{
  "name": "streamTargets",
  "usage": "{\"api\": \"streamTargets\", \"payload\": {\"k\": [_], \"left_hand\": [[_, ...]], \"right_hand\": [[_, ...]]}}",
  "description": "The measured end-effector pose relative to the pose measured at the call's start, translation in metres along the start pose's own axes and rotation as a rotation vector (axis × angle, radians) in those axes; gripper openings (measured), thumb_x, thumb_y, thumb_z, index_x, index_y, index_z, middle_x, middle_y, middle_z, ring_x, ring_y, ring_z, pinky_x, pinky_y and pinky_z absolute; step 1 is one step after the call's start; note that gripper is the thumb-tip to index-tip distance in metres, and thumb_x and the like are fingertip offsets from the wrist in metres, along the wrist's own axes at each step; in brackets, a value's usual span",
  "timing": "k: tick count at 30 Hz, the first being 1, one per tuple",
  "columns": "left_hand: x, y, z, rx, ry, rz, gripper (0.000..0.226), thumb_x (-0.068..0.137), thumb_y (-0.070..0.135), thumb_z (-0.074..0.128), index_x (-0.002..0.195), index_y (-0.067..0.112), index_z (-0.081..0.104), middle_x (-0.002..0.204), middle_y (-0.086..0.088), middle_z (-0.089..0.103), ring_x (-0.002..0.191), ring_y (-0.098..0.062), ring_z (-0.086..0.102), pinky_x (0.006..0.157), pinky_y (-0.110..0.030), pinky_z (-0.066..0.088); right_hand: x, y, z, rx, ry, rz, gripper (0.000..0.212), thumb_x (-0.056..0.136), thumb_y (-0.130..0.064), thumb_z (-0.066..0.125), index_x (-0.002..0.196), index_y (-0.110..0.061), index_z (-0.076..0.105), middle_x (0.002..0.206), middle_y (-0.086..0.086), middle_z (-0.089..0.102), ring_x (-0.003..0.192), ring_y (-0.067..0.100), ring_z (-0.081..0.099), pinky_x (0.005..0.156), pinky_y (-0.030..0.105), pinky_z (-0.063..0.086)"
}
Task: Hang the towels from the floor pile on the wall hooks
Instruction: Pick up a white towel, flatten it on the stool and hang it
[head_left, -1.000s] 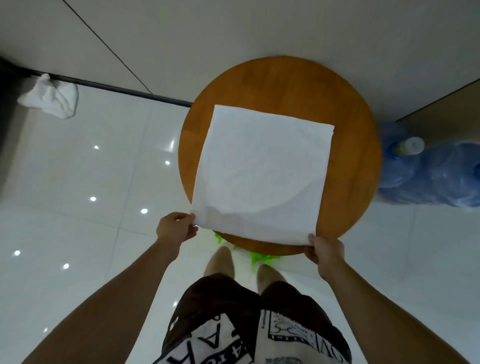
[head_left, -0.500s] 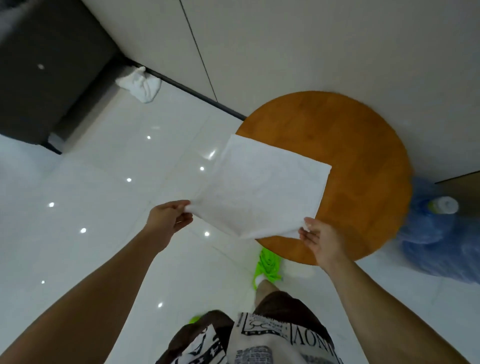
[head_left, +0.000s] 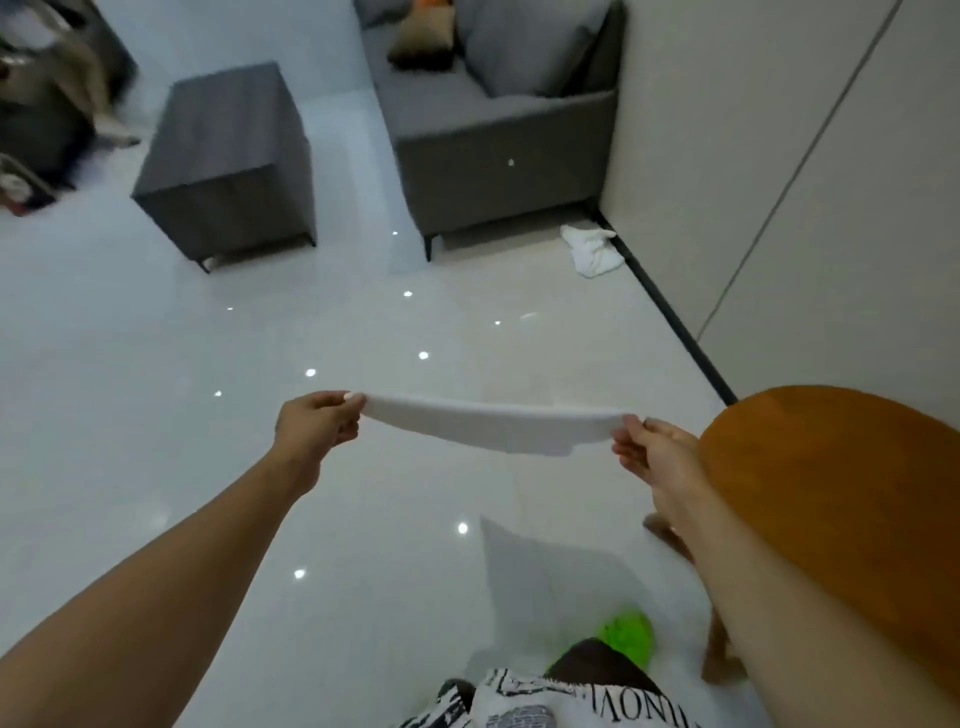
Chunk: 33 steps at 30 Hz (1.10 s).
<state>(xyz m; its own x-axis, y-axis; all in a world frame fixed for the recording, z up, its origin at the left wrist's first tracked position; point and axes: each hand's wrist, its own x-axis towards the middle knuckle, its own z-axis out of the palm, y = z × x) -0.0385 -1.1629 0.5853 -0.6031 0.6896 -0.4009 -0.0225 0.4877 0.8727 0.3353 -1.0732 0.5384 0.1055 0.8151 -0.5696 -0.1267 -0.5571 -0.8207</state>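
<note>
A white towel (head_left: 493, 426) hangs stretched between my hands above the glossy floor, seen nearly edge-on. My left hand (head_left: 317, 423) pinches its left corner and my right hand (head_left: 652, 454) pinches its right corner. A crumpled white towel pile (head_left: 592, 249) lies on the floor by the wall's dark baseboard, near the sofa's front corner. No wall hooks are in view.
A round wooden table (head_left: 841, 509) stands at my right beside the pale wall (head_left: 753, 156). A grey sofa (head_left: 498, 135) and a dark grey cube table (head_left: 228, 156) stand farther ahead. Blurred clutter (head_left: 47, 104) lies at the far left. My green slipper (head_left: 628, 636) shows below.
I have lifted the towel off the round table and turned left; the towel now hangs in the air between both hands, and the sofa and cube table have come into view.
</note>
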Motion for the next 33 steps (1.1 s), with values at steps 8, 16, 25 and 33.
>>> {"api": "streamTargets", "payload": {"k": [8, 16, 25, 33], "left_hand": [[-0.059, -0.060, -0.285, -0.410, 0.446, -0.006, 0.015, 0.091, 0.016, 0.071, 0.086, 0.003, 0.064, 0.102, -0.010, 0.067, 0.103, -0.025, 0.063, 0.103, -0.038, 0.048], [-0.144, -0.112, -0.449, -0.518, 0.789, 0.052, 0.023, 0.103, 0.028, 0.051, 0.082, 0.019, 0.055, 0.081, -0.001, 0.048, 0.074, -0.019, 0.045, 0.070, -0.036, 0.047], [-0.176, -0.133, -0.570, -0.429, 1.207, 0.054, 0.020, 0.102, 0.033, 0.046, 0.084, 0.029, 0.055, 0.088, 0.000, 0.056, 0.075, -0.018, 0.050, 0.065, -0.032, 0.042], [-0.172, -0.109, -0.715, -0.356, 1.503, 0.074, 0.021, 0.104, 0.030, 0.044, 0.093, 0.016, 0.055, 0.079, -0.006, 0.047, 0.074, -0.021, 0.044, 0.064, -0.033, 0.034]], "right_hand": [[-0.126, -0.005, 0.249, -0.182, -0.385, -0.206, 0.013, 0.087, -0.012, 0.073, 0.098, -0.005, 0.068, 0.092, 0.005, 0.065, 0.081, 0.018, 0.059, 0.083, 0.036, 0.053], [-0.257, 0.032, 0.449, -0.217, -0.833, -0.265, 0.020, 0.097, -0.015, 0.055, 0.077, -0.012, 0.056, 0.077, 0.003, 0.047, 0.074, 0.018, 0.045, 0.069, 0.033, 0.043], [-0.369, 0.097, 0.638, -0.364, -1.062, -0.438, 0.022, 0.099, -0.025, 0.049, 0.078, -0.022, 0.054, 0.079, -0.003, 0.047, 0.074, 0.014, 0.042, 0.067, 0.030, 0.037], [-0.476, 0.132, 0.822, -0.427, -1.304, -0.442, 0.021, 0.099, -0.023, 0.046, 0.083, -0.012, 0.056, 0.080, 0.000, 0.048, 0.073, 0.016, 0.040, 0.067, 0.031, 0.036]]}}
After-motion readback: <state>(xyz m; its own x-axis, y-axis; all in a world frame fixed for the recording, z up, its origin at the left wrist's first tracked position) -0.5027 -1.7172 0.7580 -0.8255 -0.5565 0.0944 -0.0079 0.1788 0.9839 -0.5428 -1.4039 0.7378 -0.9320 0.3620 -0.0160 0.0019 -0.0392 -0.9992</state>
